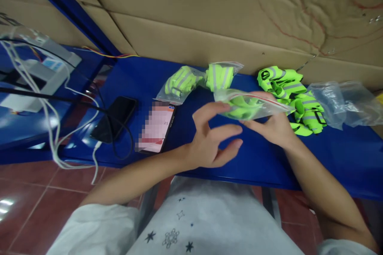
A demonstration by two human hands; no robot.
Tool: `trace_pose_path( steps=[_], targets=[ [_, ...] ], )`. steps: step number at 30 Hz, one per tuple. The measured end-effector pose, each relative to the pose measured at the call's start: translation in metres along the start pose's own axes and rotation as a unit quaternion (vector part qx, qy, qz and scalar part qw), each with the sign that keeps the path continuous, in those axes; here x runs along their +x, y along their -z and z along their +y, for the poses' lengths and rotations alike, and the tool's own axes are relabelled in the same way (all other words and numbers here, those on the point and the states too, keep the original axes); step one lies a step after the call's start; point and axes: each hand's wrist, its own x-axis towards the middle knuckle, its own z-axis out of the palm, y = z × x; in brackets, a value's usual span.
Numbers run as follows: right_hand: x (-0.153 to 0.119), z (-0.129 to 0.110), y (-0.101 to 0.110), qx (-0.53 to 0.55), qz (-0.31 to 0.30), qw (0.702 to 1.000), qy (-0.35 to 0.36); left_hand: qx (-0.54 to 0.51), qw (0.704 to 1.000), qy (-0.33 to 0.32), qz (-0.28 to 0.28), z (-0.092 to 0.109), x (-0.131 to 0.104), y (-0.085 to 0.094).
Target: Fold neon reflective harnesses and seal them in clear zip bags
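Note:
My right hand [277, 127] grips a clear zip bag [269, 105] with a red seal line, raised over the blue table. Folded neon-yellow reflective strap [242, 105] shows inside it. Part of my right hand is hidden behind the bag. My left hand [215, 137] is at the bag's left end, its fingers curved and apart. The upper finger meets or overlaps the bag's edge; I cannot tell whether it presses on it. Behind the hands lie two filled bags, a left one [182, 81] and a right one [220, 75].
Loose neon reflective straps [284, 81] are heaped at the back right, beside clear plastic bags [329, 101]. A lit phone [155, 127] and a dark phone [115, 119] lie left. White cables [49, 127] tangle near a power strip [56, 53]. Brown cardboard [191, 20] stands along the back.

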Motion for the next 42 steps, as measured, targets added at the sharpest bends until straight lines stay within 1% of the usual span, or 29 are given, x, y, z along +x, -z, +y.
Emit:
trace_pose_path(
  steps=[2, 4, 5, 7, 9, 11, 12, 13, 15, 17, 19, 20, 21, 22, 23, 25, 27, 30, 32, 33, 35, 38, 40, 42],
  targets=[
    [0.021, -0.009, 0.008, -0.104, 0.066, 0.991, 0.055, 0.026, 0.996, -0.074, -0.049, 0.001, -0.006, 0.0],
    [0.048, -0.015, 0.006, -0.218, 0.113, 0.965, 0.092, 0.017, 0.984, -0.141, -0.103, 0.002, -0.009, -0.003],
    [0.063, -0.015, 0.001, -0.264, 0.123, 0.951, 0.103, 0.007, 0.978, -0.164, -0.128, 0.003, -0.009, -0.005],
    [0.091, -0.014, -0.017, -0.325, 0.125, 0.932, 0.1, -0.007, 0.969, -0.18, -0.166, 0.006, -0.008, -0.009],
    [0.114, -0.011, -0.043, -0.359, 0.096, 0.925, 0.077, 0.001, 0.961, -0.188, -0.203, 0.006, -0.005, -0.013],
    [0.128, -0.007, -0.067, -0.381, 0.033, 0.921, 0.07, 0.039, 0.951, -0.19, -0.242, 0.004, -0.001, -0.015],
    [0.13, -0.005, -0.077, -0.384, 0.004, 0.92, 0.075, 0.068, 0.947, -0.18, -0.256, 0.002, 0.002, -0.014],
    [0.131, -0.002, -0.083, -0.379, -0.019, 0.922, 0.082, 0.101, 0.946, -0.161, -0.262, -0.001, 0.007, -0.012],
    [0.125, 0.003, -0.086, -0.357, -0.03, 0.929, 0.093, 0.172, 0.949, -0.097, -0.246, -0.008, 0.018, -0.004],
    [0.114, 0.007, -0.078, -0.329, -0.009, 0.939, 0.104, 0.256, 0.94, -0.012, -0.224, -0.017, 0.031, 0.005],
    [0.099, 0.012, -0.062, -0.3, 0.023, 0.946, 0.119, 0.358, 0.898, 0.09, -0.239, -0.025, 0.042, 0.014],
    [0.09, 0.015, -0.052, -0.288, 0.038, 0.949, 0.125, 0.388, 0.876, 0.13, -0.254, -0.029, 0.045, 0.016],
    [0.081, 0.019, -0.042, -0.282, 0.052, 0.95, 0.126, 0.406, 0.858, 0.163, -0.271, -0.033, 0.045, 0.017],
    [0.071, 0.024, -0.03, -0.282, 0.063, 0.949, 0.123, 0.406, 0.848, 0.183, -0.287, -0.037, 0.044, 0.016],
    [0.061, 0.031, -0.018, -0.287, 0.072, 0.948, 0.116, 0.396, 0.846, 0.194, -0.301, -0.04, 0.042, 0.014],
    [0.041, 0.048, 0.01, -0.31, 0.09, 0.943, 0.084, 0.365, 0.852, 0.193, -0.321, -0.046, 0.035, 0.008],
    [0.02, 0.068, 0.042, -0.331, 0.114, 0.936, 0.032, 0.335, 0.86, 0.18, -0.339, -0.051, 0.03, 0.001],
    [-0.009, 0.093, 0.086, -0.347, 0.135, 0.927, -0.034, 0.306, 0.869, 0.176, -0.348, -0.056, 0.029, -0.003],
    [-0.024, 0.103, 0.107, -0.361, 0.138, 0.919, -0.075, 0.301, 0.876, 0.164, -0.339, -0.053, 0.031, -0.002],
    [-0.03, 0.106, 0.114, -0.368, 0.142, 0.914, -0.094, 0.305, 0.88, 0.15, -0.334, -0.049, 0.033, 0.0],
    [-0.036, 0.108, 0.12, -0.384, 0.135, 0.902, -0.14, 0.313, 0.884, 0.116, -0.328, -0.039, 0.034, 0.003],
    [-0.038, 0.106, 0.117, -0.393, 0.088, 0.894, -0.195, 0.306, 0.886, 0.083, -0.339, -0.022, 0.033, 0.006],
    [-0.036, 0.102, 0.112, -0.39, 0.061, 0.897, -0.198, 0.298, 0.883, 0.071, -0.356, -0.013, 0.031, 0.006],
    [-0.033, 0.096, 0.107, -0.377, 0.053, 0.907, -0.18, 0.298, 0.875, 0.065, -0.376, -0.008, 0.028, 0.005]
  ],
)
